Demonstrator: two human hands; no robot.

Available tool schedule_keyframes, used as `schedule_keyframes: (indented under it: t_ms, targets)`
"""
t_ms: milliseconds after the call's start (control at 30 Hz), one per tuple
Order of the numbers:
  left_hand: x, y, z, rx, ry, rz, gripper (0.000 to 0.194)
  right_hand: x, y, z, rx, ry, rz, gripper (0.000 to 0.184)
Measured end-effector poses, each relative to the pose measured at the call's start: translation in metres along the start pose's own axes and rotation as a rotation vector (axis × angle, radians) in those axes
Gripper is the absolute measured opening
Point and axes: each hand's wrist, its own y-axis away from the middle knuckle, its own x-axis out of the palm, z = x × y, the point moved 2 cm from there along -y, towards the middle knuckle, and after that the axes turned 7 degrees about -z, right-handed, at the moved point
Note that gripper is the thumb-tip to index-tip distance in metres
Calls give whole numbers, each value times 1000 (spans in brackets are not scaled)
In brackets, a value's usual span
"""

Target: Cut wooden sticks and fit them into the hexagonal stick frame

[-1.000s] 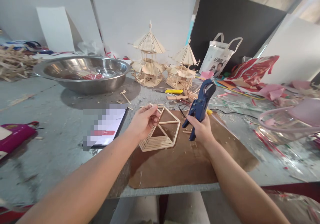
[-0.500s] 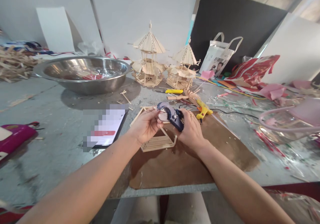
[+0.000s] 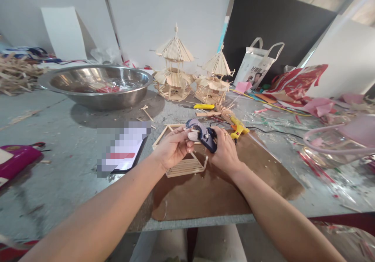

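Observation:
My right hand (image 3: 224, 150) is closed around the dark blue handles of a hand cutter (image 3: 208, 137) with a rounded grey head. At the cutter's jaws, my left hand (image 3: 175, 147) pinches what looks like a short wooden stick, mostly hidden by the fingers. Below both hands, a partly built frame of thin wooden sticks (image 3: 185, 168) lies on a brown board (image 3: 205, 199). One side of that frame has a row of sticks laid side by side; my hands cover its middle.
Two stick pagodas (image 3: 175, 78) stand at the back. A steel basin (image 3: 108, 100) and phone (image 3: 129, 148) are leftward. A yellow utility knife (image 3: 204, 106) and yellow glue gun (image 3: 239, 127) lie beyond my hands. Plastic scraps and a clear container (image 3: 331, 150) sit rightward.
My hands and the cutter have shifted slightly to the right. The left fingers have curled in closer at the jaws. The stick frame stays where it was.

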Motion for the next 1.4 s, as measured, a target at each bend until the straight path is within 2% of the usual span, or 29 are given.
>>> schedule_keyframes:
  t_ms: [467,1033,1400]
  targets:
    - [-1,-1,1,29,40,21,12,0,-1,1,23,-42,6,53]
    - [2,1,1,15,16,-11,10,-2,-1,1,22,-11,15,50]
    - [2,1,-1,74,-9,16,11,-4,1,1,89,15,100,41]
